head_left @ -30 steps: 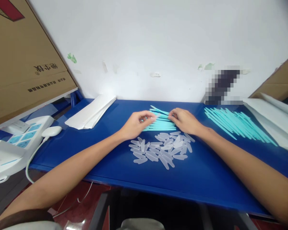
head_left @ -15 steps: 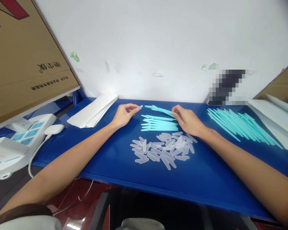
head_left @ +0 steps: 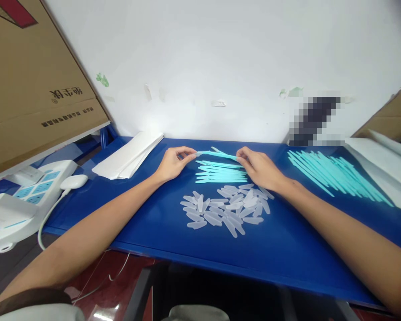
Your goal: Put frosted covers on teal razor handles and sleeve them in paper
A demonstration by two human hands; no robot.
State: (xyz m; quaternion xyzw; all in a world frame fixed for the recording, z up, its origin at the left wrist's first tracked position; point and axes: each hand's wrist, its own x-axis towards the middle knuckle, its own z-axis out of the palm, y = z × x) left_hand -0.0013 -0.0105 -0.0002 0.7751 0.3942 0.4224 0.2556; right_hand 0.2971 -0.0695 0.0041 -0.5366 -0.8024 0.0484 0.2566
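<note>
My left hand (head_left: 174,163) pinches a small translucent plastic cap (head_left: 199,154) between thumb and fingertips. Opposite it, my right hand (head_left: 259,167) has its fingers closed on the end of a thin turquoise eyebrow razor (head_left: 223,154). The razor's far tip meets the cap; whether it is inside cannot be made out. Another turquoise piece sticks up at an angle behind it. Just below, several turquoise razors (head_left: 220,174) lie side by side on the blue table (head_left: 147,218). Nearer to me is a loose pile of translucent caps (head_left: 214,217).
A larger bundle of turquoise razors (head_left: 337,176) lies at the right beside white sheets (head_left: 370,160). White folded paper (head_left: 128,156) is at the back left. A power strip (head_left: 50,180) with a white plug and cable stands left, below a cardboard box (head_left: 36,80). A wall closes off the back.
My right hand has shifted slightly left, bringing the razor's tip to the cap in my left hand. Before, a gap lay between them.
</note>
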